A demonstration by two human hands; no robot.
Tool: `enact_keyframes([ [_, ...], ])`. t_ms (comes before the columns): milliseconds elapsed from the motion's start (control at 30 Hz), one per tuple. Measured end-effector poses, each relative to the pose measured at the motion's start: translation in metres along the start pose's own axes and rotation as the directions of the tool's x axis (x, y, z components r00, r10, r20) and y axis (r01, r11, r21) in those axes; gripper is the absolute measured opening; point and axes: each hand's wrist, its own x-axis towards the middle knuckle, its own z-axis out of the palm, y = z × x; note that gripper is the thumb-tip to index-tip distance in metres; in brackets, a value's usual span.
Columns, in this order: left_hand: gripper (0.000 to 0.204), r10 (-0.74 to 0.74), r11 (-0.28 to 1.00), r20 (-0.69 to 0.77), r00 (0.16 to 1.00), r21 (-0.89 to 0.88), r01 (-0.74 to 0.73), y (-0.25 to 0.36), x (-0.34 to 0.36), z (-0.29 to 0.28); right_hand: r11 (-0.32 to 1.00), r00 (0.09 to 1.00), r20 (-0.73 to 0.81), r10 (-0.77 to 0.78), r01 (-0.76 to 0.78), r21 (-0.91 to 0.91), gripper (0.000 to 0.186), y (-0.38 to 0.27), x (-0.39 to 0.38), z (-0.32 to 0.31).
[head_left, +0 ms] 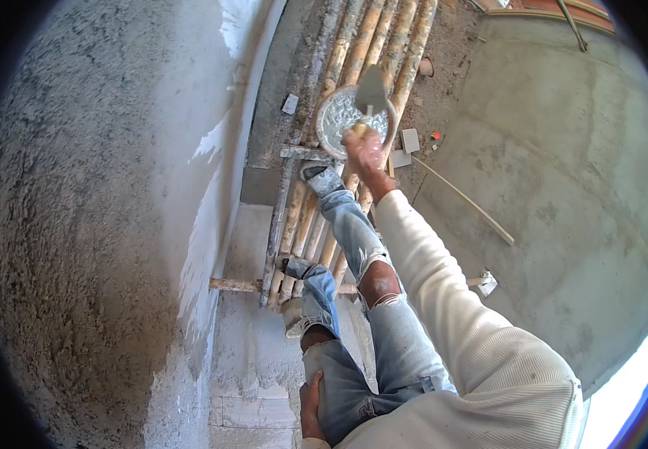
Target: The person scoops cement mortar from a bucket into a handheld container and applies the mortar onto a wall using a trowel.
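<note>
My right hand (366, 153) is closed round the light handle of a trowel (371, 91). The grey blade points away from me, above the far right part of a round bucket (323, 135). Inside the bucket is a wet, pale grey mix (336, 118), partly covered by the trowel and my hand. The bucket stands on a platform of long poles (362, 45), just beyond my forward foot. Down on my left thigh rests my left hand (312, 404), holding nothing, its fingers laid along the jeans and partly out of sight.
A wall (92, 187), part rough and part smooth, rises close on my left. Cross-bars (234, 285) lie under the poles. To the right are a thin wooden stick (464, 200), white block pieces (410, 141) and a grey smooth surface (548, 165). A small white scrap (290, 103) lies left of the bucket.
</note>
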Motion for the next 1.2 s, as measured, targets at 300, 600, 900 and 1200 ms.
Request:
enact_keyframes([
  [300,0.098,0.081,0.990,-0.105,0.991,0.128,-0.067,0.022,0.010,0.005,0.691,0.964,0.165,0.209,-0.026,-0.722,0.043,-0.001,-0.068,-0.122],
  [600,0.089,0.015,0.991,-0.109,0.994,-0.130,-0.030,0.031,0.035,-0.008,0.834,0.957,0.275,0.093,0.076,-0.546,0.044,0.096,0.063,-0.079],
  [900,0.086,0.176,0.984,-0.220,0.960,0.066,-0.165,0.041,0.032,-0.020,0.939,0.964,0.177,0.197,-0.134,-0.316,0.045,0.119,0.005,-0.125],
  [1200,0.078,0.414,0.875,-0.333,0.848,0.401,-0.270,-0.013,0.066,-0.047,0.969,0.992,0.083,-0.091,0.107,-0.222,0.040,-0.012,-0.097,-0.141],
])
